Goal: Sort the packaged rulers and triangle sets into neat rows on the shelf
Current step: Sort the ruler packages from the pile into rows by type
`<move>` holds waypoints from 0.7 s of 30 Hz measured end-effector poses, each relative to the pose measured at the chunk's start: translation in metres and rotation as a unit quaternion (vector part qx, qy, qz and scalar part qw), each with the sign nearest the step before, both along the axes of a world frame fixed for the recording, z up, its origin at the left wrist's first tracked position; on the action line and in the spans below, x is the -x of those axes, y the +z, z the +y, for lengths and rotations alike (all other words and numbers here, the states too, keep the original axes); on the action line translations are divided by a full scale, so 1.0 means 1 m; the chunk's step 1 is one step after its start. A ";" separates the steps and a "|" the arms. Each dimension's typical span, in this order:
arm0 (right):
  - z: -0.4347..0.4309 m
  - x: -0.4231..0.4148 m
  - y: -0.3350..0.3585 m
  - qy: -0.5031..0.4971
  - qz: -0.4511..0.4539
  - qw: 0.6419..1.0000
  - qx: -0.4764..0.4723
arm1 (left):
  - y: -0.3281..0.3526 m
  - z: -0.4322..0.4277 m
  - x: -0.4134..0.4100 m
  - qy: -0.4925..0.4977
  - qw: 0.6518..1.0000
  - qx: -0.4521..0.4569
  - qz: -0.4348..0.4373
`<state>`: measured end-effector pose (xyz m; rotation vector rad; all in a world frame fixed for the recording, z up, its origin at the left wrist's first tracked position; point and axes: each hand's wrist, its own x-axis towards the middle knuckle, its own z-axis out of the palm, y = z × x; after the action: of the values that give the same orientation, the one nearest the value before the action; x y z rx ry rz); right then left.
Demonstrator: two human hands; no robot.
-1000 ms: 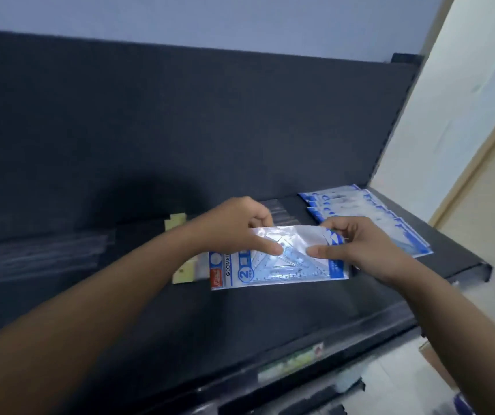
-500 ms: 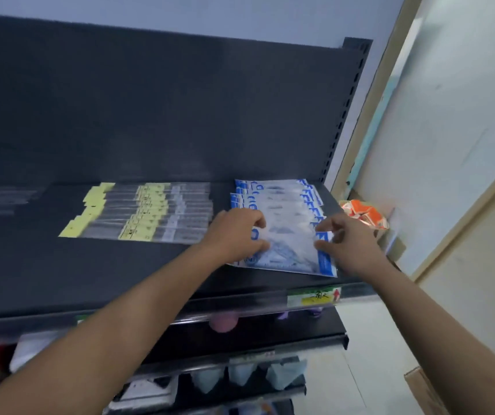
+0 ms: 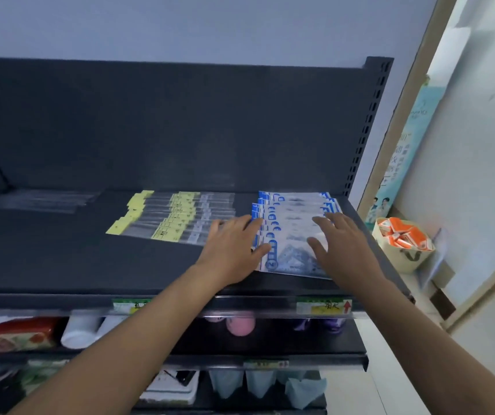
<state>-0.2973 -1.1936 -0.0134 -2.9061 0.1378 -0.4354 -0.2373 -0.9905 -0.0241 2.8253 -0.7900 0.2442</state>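
At the 3 o'clock end of the shelf (image 3: 60,259), the triangle sets (image 3: 291,223) lie in an overlapping row running toward 12 o'clock. The left grip (image 3: 234,250), fingers straight and released, touches their blue edge from 9 o'clock. The right grip (image 3: 342,247), flat and holding nothing, rests on them from 3 o'clock. The packaged rulers (image 3: 174,220) lie just beside the sets, at 9 o'clock.

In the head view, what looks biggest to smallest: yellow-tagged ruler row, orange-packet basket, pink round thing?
1. row of clear yellow-tagged ruler packs
2. beige basket of orange packets
3. pink round thing
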 end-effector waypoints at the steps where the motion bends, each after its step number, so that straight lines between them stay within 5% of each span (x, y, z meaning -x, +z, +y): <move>1: 0.011 -0.001 0.004 0.014 0.000 1.000 0.006 | 0.005 0.014 0.003 0.015 1.000 -0.010 -0.014; 11: 0.200 -0.034 0.052 0.193 -0.034 0.980 -0.022 | 0.061 0.224 0.032 0.203 0.968 -0.118 -0.083; 21: 0.501 -0.052 0.065 0.279 -0.028 0.958 -0.063 | 0.073 0.490 0.066 0.341 0.926 -0.160 -0.033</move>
<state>-0.2456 -0.6927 0.0520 -2.6388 -0.6227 -0.3849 -0.3030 -0.5007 0.0484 3.3156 0.2063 0.3310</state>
